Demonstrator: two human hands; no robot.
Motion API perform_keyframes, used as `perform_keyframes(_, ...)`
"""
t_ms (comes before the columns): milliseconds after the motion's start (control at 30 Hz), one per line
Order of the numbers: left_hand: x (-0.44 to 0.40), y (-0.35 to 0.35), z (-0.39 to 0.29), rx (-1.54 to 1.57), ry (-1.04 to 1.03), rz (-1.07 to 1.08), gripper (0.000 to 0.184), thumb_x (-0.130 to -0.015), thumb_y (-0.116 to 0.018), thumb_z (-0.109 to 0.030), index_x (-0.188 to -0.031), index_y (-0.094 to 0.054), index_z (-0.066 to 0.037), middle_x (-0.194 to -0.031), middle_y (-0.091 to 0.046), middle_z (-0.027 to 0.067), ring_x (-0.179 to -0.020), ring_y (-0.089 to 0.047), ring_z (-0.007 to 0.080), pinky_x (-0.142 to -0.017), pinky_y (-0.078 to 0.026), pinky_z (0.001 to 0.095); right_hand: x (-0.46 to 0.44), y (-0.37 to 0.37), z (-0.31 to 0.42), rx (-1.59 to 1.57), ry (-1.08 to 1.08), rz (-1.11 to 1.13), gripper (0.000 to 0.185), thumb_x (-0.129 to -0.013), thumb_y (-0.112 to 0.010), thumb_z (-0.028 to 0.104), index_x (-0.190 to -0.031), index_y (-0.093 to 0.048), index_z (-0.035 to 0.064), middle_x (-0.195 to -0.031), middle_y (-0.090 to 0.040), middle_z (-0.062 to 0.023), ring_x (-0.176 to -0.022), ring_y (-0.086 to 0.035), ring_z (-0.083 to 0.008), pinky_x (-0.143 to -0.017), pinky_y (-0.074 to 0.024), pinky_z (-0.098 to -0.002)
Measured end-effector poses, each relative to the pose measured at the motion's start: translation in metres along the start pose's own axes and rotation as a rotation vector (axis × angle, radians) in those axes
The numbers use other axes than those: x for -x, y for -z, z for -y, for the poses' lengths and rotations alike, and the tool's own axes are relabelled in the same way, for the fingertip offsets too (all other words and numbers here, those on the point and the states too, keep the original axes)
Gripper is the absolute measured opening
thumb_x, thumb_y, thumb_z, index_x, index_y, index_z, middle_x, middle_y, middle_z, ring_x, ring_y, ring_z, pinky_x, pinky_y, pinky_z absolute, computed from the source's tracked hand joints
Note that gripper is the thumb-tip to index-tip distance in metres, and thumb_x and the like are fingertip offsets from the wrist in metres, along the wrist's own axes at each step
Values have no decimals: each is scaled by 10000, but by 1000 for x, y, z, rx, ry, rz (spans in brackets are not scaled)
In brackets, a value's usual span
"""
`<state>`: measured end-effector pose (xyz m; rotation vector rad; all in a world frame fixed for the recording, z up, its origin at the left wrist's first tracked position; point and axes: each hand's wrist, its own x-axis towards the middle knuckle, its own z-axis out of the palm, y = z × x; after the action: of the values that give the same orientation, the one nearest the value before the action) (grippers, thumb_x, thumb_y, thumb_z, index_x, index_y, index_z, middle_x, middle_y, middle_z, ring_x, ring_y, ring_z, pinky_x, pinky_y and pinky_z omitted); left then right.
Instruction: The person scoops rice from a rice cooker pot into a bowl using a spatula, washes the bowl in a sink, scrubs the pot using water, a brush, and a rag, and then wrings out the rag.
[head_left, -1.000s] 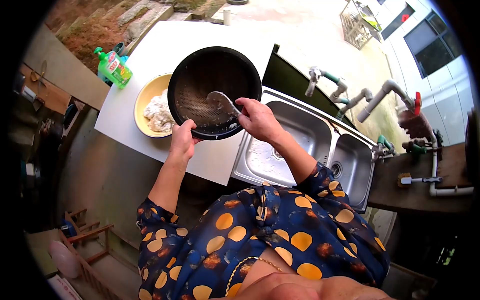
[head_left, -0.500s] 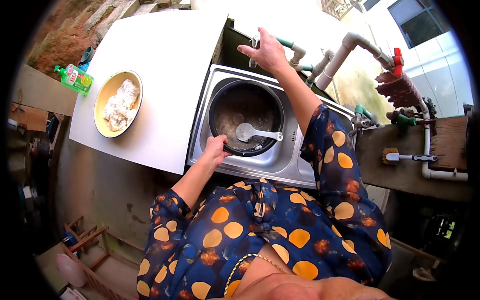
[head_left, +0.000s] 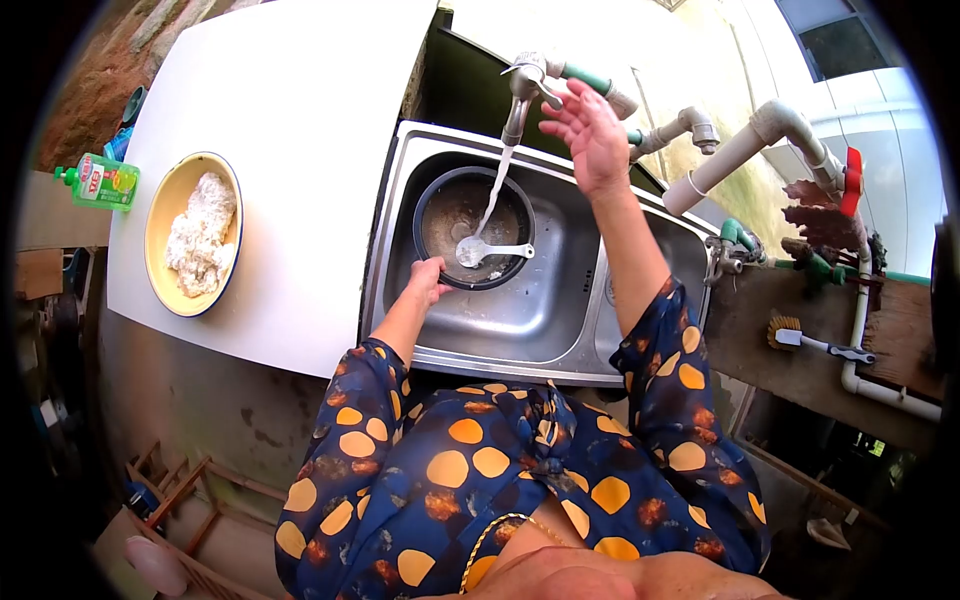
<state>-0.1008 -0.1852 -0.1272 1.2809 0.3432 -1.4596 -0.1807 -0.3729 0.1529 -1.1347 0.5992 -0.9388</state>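
Note:
A dark round pot (head_left: pixel 450 205) stands in the left basin of the steel sink (head_left: pixel 530 340). My left hand (head_left: pixel 428 280) grips the pot's near left rim. Inside the pot lies a pale ladle (head_left: pixel 490 250), its handle resting over the right rim. Water runs from the faucet (head_left: pixel 519 100) into the pot. My right hand (head_left: pixel 595 140) is raised just right of the faucet lever, fingers spread and holding nothing. On the white table to the left, a yellow bowl (head_left: pixel 159 225) holds a whitish, lumpy mass (head_left: pixel 203 235).
A green soap bottle (head_left: pixel 105 184) stands at the table's left edge. White pipes (head_left: pixel 740 150) with a red valve handle (head_left: pixel 852 182) rise behind the sink's right side. A brush (head_left: pixel 820 345) lies on the ledge at right. A wooden chair frame (head_left: pixel 180 490) is at lower left.
The pot and ladle went from above the table into the sink. My right hand let go of the ladle and moved to the faucet. Water now flows from it.

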Motion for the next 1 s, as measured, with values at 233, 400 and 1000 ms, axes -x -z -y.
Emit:
perform_keyframes(233, 30, 3, -6, -445, -219, -195, 496, -767, -587, -154, -1171, -411, 75, -1028, -566, 232, -950, -585, 345, -778, -503, 429, 35, 31, -120, -292, -644, -74, 186, -863, -524, 207, -888, -567, 27, -715, -585, -74, -632, -589, -194, -580, -525, -367)
perform_keyframes(400, 64, -18, -39, -899, -1125, -401, 420, -824, -582, -182, -1159, -491, 56, -1069, -575, 185, -1008, -555, 267, -881, -425, 321, 35, 43, -146, -527, -791, -12, 307, -868, -527, 342, -633, -429, 170, -517, -386, 38, -435, -388, -101, -406, -328, -262)
perform_keyframes(1000, -11, -82, -26, -814, -234, 216, 273, -867, -448, -213, -1094, -515, -78, -634, -532, 42, -404, -387, 93, -347, -291, 254, 198, 217, 96, 1755, -27, -45, 110, -773, -580, 153, -828, -631, 72, -828, -636, -116, -800, -600, -297, -722, -473, -390)
